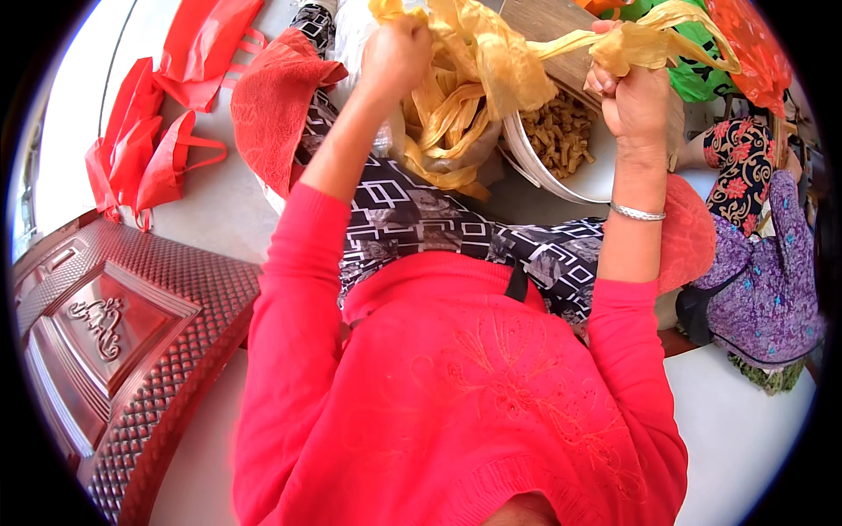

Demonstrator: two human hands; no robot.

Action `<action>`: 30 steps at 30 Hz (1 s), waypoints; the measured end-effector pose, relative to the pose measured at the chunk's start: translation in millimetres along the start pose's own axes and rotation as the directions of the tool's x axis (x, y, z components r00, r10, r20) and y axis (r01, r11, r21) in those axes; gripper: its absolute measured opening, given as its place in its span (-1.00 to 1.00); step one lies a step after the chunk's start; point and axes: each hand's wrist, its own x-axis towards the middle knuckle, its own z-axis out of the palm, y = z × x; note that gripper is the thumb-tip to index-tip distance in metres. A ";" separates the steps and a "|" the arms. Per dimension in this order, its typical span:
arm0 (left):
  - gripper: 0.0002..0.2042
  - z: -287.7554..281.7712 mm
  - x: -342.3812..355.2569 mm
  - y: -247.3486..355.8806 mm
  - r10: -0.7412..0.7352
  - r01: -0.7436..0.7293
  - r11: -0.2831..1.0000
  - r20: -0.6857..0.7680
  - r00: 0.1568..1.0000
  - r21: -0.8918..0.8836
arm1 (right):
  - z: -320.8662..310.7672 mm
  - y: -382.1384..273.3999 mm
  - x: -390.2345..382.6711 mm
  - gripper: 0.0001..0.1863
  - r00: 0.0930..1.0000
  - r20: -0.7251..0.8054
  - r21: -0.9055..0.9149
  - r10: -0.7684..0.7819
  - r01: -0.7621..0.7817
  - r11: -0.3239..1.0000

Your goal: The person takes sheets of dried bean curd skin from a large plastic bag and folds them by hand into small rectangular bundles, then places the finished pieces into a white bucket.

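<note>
Both my hands are raised in front of me with a bundle of long, limp, yellow leafy strips that look like pickled greens (504, 66). My left hand (397, 60) is closed around one end of them. Off to the right, my right hand (630, 92) grips another end, and a strip stretches between the two. More strips hang below into a clear plastic bag (396, 145) between my knees. Beside it stands a white bucket (533, 168) holding brownish-yellow chopped pieces (561, 131). The strips partly hide the bag.
Red cloth bags (145, 145) lie on the floor at left, near a dark red embossed panel (114, 333). Red cloths (276, 110) cover my knees. A wooden board (548, 26) is behind the bucket. Orange-red (750, 53) and green plastic bags (697, 79) and a person in purple (767, 280) are at right.
</note>
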 end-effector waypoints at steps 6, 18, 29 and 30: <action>-0.61 66.3 -66.7 -85.3 -0.264 0.264 0.964 0.041 0.964 -0.009 | 27.1 -18.5 -1.8 -0.79 0.989 0.025 -0.058 -0.145 0.147 0.987; -0.65 80.7 -47.7 -50.8 0.124 0.489 -0.170 0.473 0.872 -0.856 | 106.2 -44.0 -22.3 -0.82 0.938 0.069 -0.004 -0.339 0.340 0.940; -0.83 -57.8 -89.3 59.6 0.051 -0.078 0.606 -0.059 0.997 -0.791 | 64.2 -48.8 -23.5 -0.86 0.927 -0.116 -0.176 -0.358 0.336 0.926; -0.81 -60.9 -88.7 59.8 0.066 -0.068 0.637 -0.034 0.997 -0.768 | 62.5 -52.4 -23.8 -0.86 0.931 -0.125 -0.189 -0.343 0.317 0.929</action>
